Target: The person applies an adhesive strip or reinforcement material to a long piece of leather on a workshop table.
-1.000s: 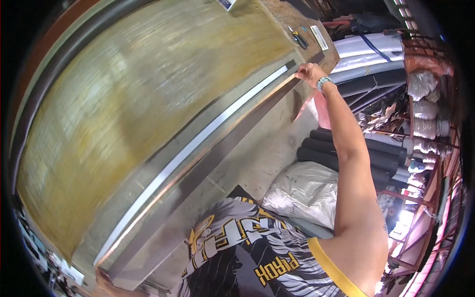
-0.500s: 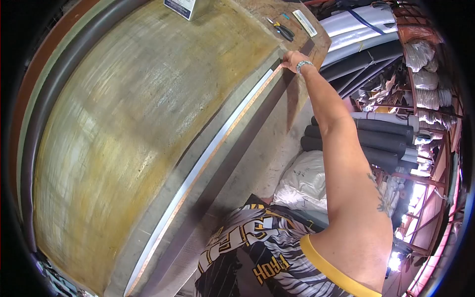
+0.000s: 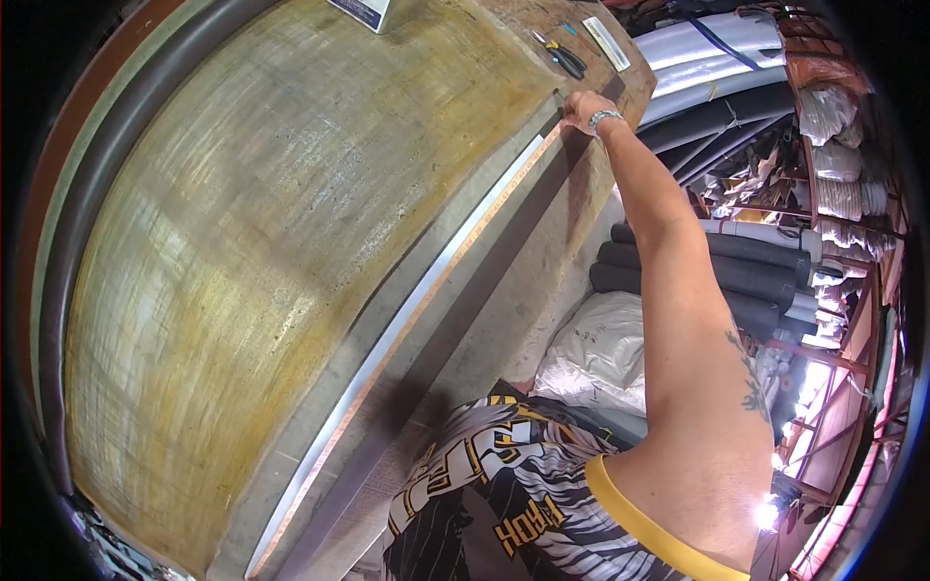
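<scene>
My right hand (image 3: 586, 111), with a metal-band watch (image 3: 605, 118) on the wrist, reaches to the far end of the table edge. Its fingers are pinched on the end of an orange-yellow measuring tape (image 3: 499, 200). The tape stretches down along a long white strip (image 3: 399, 327), close beside it, towards the bottom of the view. A dark brown band (image 3: 448, 347) runs parallel, nearer my body. The tape's lower end leaves the view at the bottom. My left hand is out of sight.
A large yellow-stained work surface (image 3: 242, 242) fills the left. Pliers (image 3: 562, 58) and a white-labelled strip (image 3: 605, 44) lie at its far corner. A printed card (image 3: 366, 14) stands at the top. Dark rolls (image 3: 707, 266) and a white sack (image 3: 596, 353) are on the right.
The view has shifted slightly, so the hand and table appear a little further right. My right hand keeps its pinch on the tape end.
</scene>
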